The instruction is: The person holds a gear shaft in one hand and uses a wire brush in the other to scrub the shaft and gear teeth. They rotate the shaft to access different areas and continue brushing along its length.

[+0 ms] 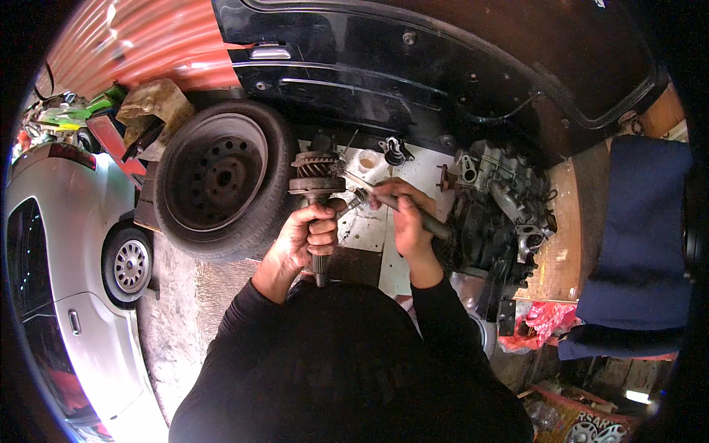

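Note:
Gripped in my left hand (314,235) is a greasy gear shaft (317,182), standing nearly upright with its toothed gears at the top and its splined end below my fist. Closed around a long dark-handled tool (427,219) is my right hand (408,221). The tool's thin pale tip (357,179) points up and left, close to the gears; whether it touches them I cannot tell. Its exact kind is unclear. Behind my hands, on a stained white surface (369,230), stand a small cup (367,159) and a dark metal fitting (396,151).
A wheel with its tyre (282,193) leans at the left, beyond it a silver car (88,258). An engine assembly (495,214) sits close on the right. A large black body panel (347,96) spans the back. Dark blue cloth (639,236) hangs at the far right.

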A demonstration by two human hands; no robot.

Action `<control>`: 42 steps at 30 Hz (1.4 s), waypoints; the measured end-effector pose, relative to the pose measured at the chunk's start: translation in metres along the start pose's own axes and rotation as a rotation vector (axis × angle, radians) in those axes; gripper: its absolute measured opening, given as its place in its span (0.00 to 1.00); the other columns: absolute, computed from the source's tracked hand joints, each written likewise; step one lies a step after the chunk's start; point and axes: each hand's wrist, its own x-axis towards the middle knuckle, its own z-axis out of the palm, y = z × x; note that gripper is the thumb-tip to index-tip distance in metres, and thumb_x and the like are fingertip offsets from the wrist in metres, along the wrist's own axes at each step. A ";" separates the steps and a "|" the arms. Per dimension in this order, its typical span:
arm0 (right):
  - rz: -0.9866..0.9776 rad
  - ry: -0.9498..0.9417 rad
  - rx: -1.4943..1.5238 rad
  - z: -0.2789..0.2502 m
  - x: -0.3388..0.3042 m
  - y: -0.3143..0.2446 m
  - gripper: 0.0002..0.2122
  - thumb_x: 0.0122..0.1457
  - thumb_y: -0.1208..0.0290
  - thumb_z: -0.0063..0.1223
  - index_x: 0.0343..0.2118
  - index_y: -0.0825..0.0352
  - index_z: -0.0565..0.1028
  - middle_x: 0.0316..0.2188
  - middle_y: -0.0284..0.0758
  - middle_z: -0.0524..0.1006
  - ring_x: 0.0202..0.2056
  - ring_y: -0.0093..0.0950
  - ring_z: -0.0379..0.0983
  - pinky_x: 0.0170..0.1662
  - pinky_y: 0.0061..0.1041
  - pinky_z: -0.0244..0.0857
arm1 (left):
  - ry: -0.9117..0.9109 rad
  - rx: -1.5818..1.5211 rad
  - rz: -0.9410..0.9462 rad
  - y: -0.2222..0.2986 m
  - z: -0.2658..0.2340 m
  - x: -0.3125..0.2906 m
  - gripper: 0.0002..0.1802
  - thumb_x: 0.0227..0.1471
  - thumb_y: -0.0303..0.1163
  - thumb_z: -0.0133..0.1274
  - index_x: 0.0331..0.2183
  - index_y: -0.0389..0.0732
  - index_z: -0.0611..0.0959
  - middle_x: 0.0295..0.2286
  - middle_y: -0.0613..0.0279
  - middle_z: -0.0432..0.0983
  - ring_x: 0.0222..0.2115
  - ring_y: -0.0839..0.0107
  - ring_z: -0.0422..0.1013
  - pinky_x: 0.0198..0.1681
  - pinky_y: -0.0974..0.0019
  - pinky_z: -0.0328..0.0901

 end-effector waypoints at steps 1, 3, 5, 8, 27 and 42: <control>0.049 0.034 -0.053 -0.008 -0.003 0.011 0.19 0.66 0.61 0.45 0.42 0.77 0.76 0.40 0.47 0.78 0.37 0.36 0.76 0.41 0.36 0.71 | -0.022 0.003 0.014 -0.002 -0.002 0.000 0.05 0.59 0.28 0.48 0.32 0.48 0.69 0.13 0.81 0.49 0.09 0.86 0.44 0.12 0.77 0.45; 0.065 0.034 -0.394 -0.017 0.000 0.013 0.19 0.66 0.62 0.45 0.43 0.77 0.76 0.39 0.46 0.78 0.36 0.35 0.76 0.41 0.34 0.70 | -0.072 0.011 0.054 -0.003 -0.005 0.000 0.05 0.60 0.27 0.48 0.31 0.48 0.70 0.13 0.81 0.49 0.10 0.86 0.44 0.12 0.77 0.44; 0.034 0.090 -0.096 -0.017 -0.006 0.011 0.19 0.67 0.62 0.44 0.41 0.78 0.76 0.38 0.46 0.78 0.36 0.34 0.76 0.40 0.33 0.70 | 0.034 0.115 0.057 -0.001 -0.003 -0.004 0.06 0.60 0.28 0.49 0.31 0.48 0.70 0.13 0.81 0.49 0.10 0.86 0.44 0.12 0.77 0.44; -0.033 0.014 -0.035 0.007 -0.001 -0.012 0.20 0.67 0.61 0.42 0.38 0.78 0.77 0.34 0.46 0.77 0.34 0.33 0.75 0.38 0.31 0.69 | 0.237 0.274 0.077 -0.003 0.015 -0.005 0.07 0.59 0.28 0.51 0.30 0.49 0.71 0.13 0.82 0.50 0.10 0.86 0.46 0.13 0.77 0.44; -0.116 -0.074 -0.304 0.005 -0.007 -0.038 0.21 0.65 0.57 0.45 0.35 0.74 0.81 0.32 0.45 0.81 0.33 0.35 0.79 0.39 0.30 0.72 | 0.612 0.874 0.333 -0.025 0.028 0.002 0.10 0.59 0.26 0.56 0.43 0.39 0.78 0.20 0.73 0.68 0.15 0.85 0.59 0.15 0.74 0.50; -0.136 -0.294 -0.478 -0.005 0.000 -0.074 0.14 0.59 0.68 0.56 0.44 0.71 0.81 0.36 0.46 0.82 0.38 0.37 0.81 0.42 0.30 0.75 | 0.594 1.029 0.374 -0.037 0.036 -0.006 0.16 0.58 0.23 0.54 0.49 0.34 0.75 0.34 0.62 0.78 0.33 0.74 0.72 0.37 0.69 0.67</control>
